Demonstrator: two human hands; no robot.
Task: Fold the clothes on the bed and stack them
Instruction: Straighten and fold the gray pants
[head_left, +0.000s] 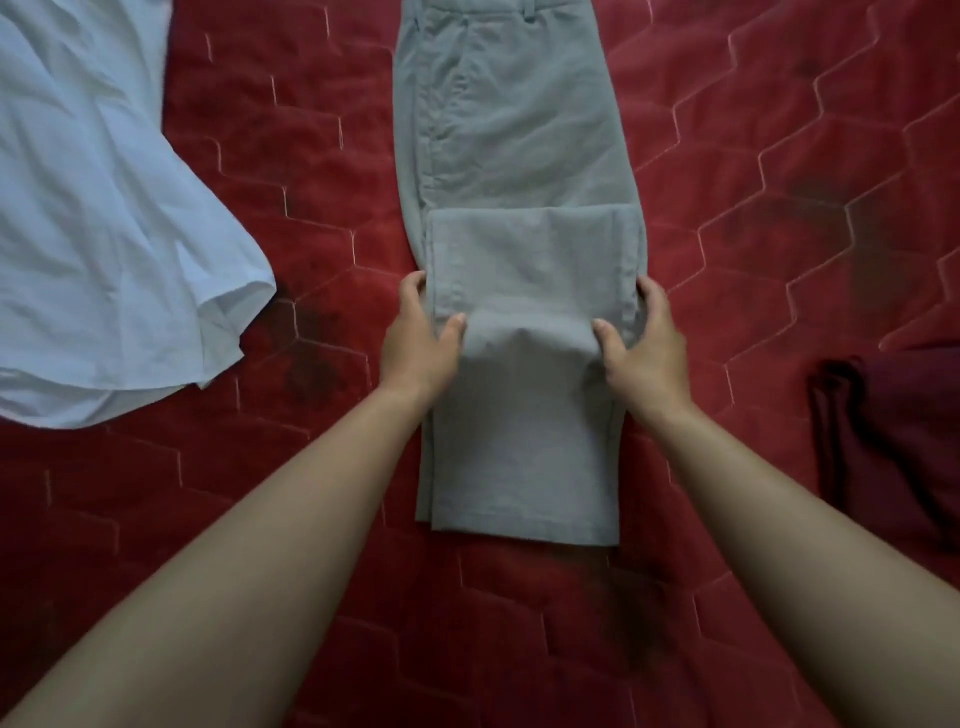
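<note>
Left hand and right hand grip the grey trousers, whose waistband is cut off.

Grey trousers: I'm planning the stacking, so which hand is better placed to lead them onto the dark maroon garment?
Probably the right hand: it and the left hand each grip an edge of the grey trousers, but the dark maroon garment lies on its side; the white shirt lies opposite.

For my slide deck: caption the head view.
Left hand and right hand pinch half-folded grey trousers on a red quilt, between white shirt and maroon garment.
</note>
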